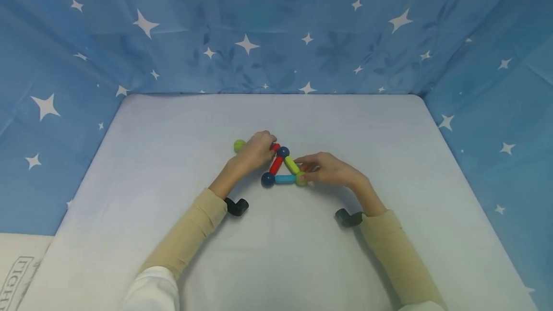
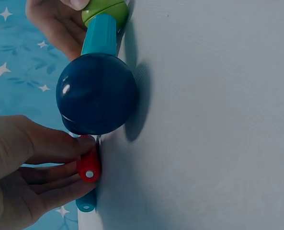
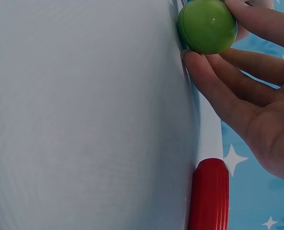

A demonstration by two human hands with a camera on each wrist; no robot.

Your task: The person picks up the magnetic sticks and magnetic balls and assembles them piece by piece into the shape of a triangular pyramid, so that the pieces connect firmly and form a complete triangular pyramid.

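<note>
A triangle of magnetic rods and balls lies on the white table. Its corners are two dark blue balls and a green ball. Red, yellow-green and light blue rods form its sides. My left hand pinches another red rod beside the top blue ball; whether they touch is unclear. My right hand holds the green corner ball between thumb and fingers. Beyond the left fingers, a teal rod shows in the left wrist view.
Another green ball lies just left of the left hand, partly covered by it. A further red rod appears low in the right wrist view. Black wrist-camera mounts stick out from both sleeves. Blue star-patterned cloth surrounds the table's back and sides.
</note>
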